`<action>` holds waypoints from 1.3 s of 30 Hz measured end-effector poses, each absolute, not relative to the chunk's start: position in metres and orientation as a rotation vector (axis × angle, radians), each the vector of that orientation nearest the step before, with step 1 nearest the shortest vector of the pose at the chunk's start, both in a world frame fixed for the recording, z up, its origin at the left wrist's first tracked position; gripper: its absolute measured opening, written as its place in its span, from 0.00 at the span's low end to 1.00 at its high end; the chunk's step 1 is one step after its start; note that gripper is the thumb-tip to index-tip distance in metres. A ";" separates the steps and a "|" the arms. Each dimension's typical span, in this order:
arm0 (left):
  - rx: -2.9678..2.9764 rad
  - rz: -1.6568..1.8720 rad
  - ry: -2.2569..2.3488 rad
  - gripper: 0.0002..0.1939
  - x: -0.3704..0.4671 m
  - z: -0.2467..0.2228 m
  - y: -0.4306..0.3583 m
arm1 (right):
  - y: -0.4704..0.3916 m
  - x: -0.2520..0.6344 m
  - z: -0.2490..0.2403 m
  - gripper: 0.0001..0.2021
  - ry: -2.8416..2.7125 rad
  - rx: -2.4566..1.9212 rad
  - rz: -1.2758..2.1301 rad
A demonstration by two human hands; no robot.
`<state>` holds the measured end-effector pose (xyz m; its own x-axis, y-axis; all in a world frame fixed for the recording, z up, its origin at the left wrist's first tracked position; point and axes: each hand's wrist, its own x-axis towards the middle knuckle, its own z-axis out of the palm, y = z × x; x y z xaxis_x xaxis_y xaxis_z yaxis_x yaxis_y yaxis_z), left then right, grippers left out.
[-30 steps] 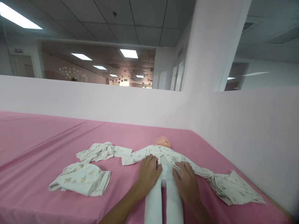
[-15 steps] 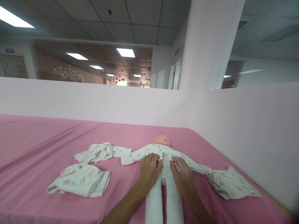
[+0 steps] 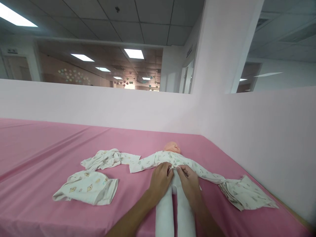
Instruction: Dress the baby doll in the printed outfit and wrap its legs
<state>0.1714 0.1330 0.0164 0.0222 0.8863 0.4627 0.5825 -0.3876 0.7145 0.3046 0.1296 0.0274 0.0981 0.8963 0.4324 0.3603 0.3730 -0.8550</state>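
A baby doll (image 3: 172,147) lies on its back, its head away from me, dressed in a white printed top (image 3: 161,158) with wide-spread sleeves. Its white cloth legs (image 3: 164,214) stretch toward me. At the doll's waist, my left hand (image 3: 161,179) pinches the left side of the top's front edge. My right hand (image 3: 189,182) is closed on the other side of that edge, close beside the left. Thin white ties or edging show between the fingertips; the exact grip is partly hidden.
A pink sheet (image 3: 138,197) covers the surface. Left of the doll lie a crumpled printed garment (image 3: 103,159) and a folded one (image 3: 89,187). Folded printed cloth (image 3: 247,192) touches the right sleeve's end. White walls (image 3: 98,105) with windows rise behind and at right.
My right hand has moved inward and slightly up, bringing the top's front edges together between both hands. The view has shifted slightly.
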 end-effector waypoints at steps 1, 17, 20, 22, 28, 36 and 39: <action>1.983 1.301 1.506 0.09 0.171 0.017 0.133 | 0.131 0.304 0.027 0.15 -1.468 -1.191 0.598; 2.113 1.219 1.569 0.11 0.173 0.013 0.135 | 0.130 0.298 0.025 0.14 -1.466 -1.173 0.618; 2.111 1.243 1.546 0.11 0.173 0.011 0.137 | 0.131 0.298 0.026 0.14 -1.444 -1.180 0.637; 2.128 1.253 1.549 0.11 0.173 0.010 0.138 | 0.131 0.297 0.026 0.14 -1.437 -1.174 0.648; 2.094 1.274 1.546 0.11 0.173 0.010 0.137 | 0.130 0.296 0.027 0.14 -1.437 -1.182 0.671; 2.099 1.280 1.583 0.11 0.173 0.002 0.141 | 0.129 0.295 0.029 0.14 -1.421 -1.192 0.675; 2.059 1.285 1.585 0.11 0.174 0.002 0.139 | 0.130 0.295 0.029 0.15 -1.418 -1.188 0.672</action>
